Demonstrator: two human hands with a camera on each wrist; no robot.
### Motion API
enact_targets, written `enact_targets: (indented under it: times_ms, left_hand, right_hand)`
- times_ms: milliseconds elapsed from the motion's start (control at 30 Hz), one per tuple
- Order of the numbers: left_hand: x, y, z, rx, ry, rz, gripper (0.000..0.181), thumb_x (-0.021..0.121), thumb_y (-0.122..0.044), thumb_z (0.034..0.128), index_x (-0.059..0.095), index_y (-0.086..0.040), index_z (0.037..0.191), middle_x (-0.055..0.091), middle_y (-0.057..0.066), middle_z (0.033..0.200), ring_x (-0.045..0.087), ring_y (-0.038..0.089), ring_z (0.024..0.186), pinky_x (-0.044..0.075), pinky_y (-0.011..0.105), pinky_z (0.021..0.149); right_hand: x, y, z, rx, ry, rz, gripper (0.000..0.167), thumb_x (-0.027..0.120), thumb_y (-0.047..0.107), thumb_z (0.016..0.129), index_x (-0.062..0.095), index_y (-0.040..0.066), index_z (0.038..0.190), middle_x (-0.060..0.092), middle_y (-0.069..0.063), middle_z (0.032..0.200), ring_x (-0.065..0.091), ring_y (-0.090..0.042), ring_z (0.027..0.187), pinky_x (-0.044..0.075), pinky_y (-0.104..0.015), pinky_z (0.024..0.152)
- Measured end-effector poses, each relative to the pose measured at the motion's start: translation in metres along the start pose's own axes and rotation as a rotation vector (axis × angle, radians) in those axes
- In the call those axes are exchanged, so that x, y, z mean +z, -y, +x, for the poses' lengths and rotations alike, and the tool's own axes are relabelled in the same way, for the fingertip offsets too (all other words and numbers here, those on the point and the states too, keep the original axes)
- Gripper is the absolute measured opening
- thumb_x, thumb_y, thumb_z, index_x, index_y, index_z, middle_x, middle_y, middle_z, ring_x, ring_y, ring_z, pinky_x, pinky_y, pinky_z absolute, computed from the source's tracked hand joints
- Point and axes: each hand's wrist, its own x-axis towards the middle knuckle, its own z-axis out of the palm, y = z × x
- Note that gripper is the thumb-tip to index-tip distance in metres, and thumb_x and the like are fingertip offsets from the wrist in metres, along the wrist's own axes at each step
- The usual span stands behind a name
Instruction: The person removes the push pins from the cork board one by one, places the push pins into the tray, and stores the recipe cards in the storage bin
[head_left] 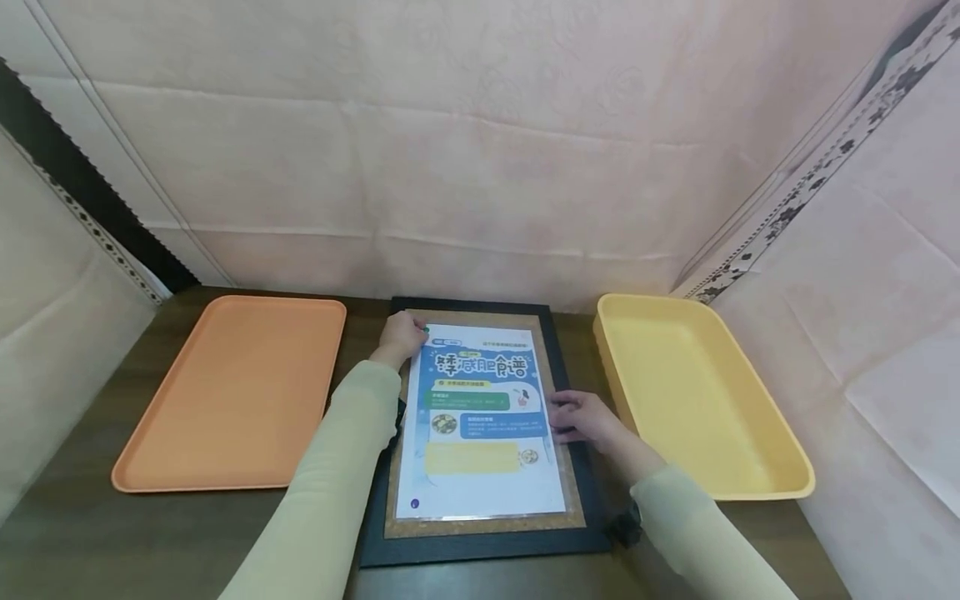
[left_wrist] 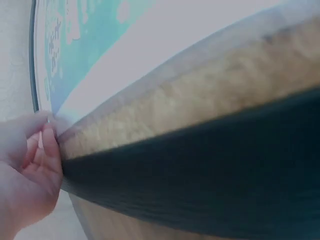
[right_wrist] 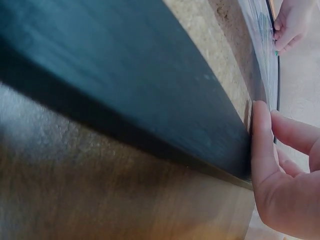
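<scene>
A printed poster (head_left: 480, 492) in a clear sleeve lies on a cork board (head_left: 486, 527) with a black frame (head_left: 487, 547). At the poster's top left corner my left hand (head_left: 403, 336) pinches a small green thing that looks like a pushpin (head_left: 426, 331); most of it is hidden by the fingertips. The left wrist view shows that hand (left_wrist: 35, 170) with thumb and finger together at the corner. My right hand (head_left: 581, 418) rests its fingers on the poster's right edge. In the right wrist view, those fingers (right_wrist: 262, 135) are extended and touch the board's surface.
An orange tray (head_left: 240, 392) lies on the dark wooden table (head_left: 202, 533) to the left. On the right stands a deeper yellow tray (head_left: 697, 400), close to my right forearm. Pale cloth walls (head_left: 450, 167) enclose the back and sides.
</scene>
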Motion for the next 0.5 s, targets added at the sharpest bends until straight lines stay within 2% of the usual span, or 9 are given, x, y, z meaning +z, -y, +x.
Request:
enact_targets:
  times_ms: [133,267,367,500]
  left_hand:
    - [0.002,-0.003,0.003,-0.013,-0.011,0.111,0.026,0.048,-0.012,0.0966,0.061,-0.003,0.117,0.060,0.015,0.118,0.058,0.027,0.100,0.050,0.040,0.091]
    - [0.003,-0.003,0.007,0.014,0.000,0.247,0.028,0.041,-0.014,0.0990,0.062,-0.002,0.112,0.063,0.014,0.110,0.058,0.024,0.090,0.052,0.036,0.080]
    - [0.003,-0.004,0.009,0.056,0.001,0.333,0.029,0.039,-0.013,0.0993,0.061,-0.001,0.113,0.063,0.015,0.112,0.059,0.024,0.090,0.053,0.036,0.079]
    - [0.001,-0.008,0.011,0.061,0.020,0.362,0.030,0.041,-0.015,0.0986,0.060,-0.001,0.118,0.062,0.016,0.117,0.059,0.026,0.094,0.053,0.039,0.085]
  right_hand:
    - [0.002,-0.002,0.000,0.002,0.003,0.000,0.048,0.062,0.006,0.088,0.047,0.002,0.133,0.068,-0.016,0.101,0.069,-0.021,0.082,0.058,-0.034,0.071]
    - [0.003,-0.004,0.001,0.006,-0.004,-0.010,0.048,0.063,0.008,0.087,0.048,0.003,0.133,0.069,-0.013,0.099,0.069,-0.020,0.080,0.058,-0.033,0.072]
    - [0.002,-0.004,0.002,-0.001,-0.019,-0.018,0.048,0.064,0.008,0.087,0.048,0.004,0.132,0.069,-0.012,0.097,0.069,-0.019,0.079,0.058,-0.033,0.072]
    - [0.001,-0.002,0.003,-0.010,-0.025,-0.027,0.048,0.064,0.007,0.087,0.048,0.003,0.132,0.068,-0.012,0.096,0.069,-0.019,0.078,0.058,-0.033,0.071]
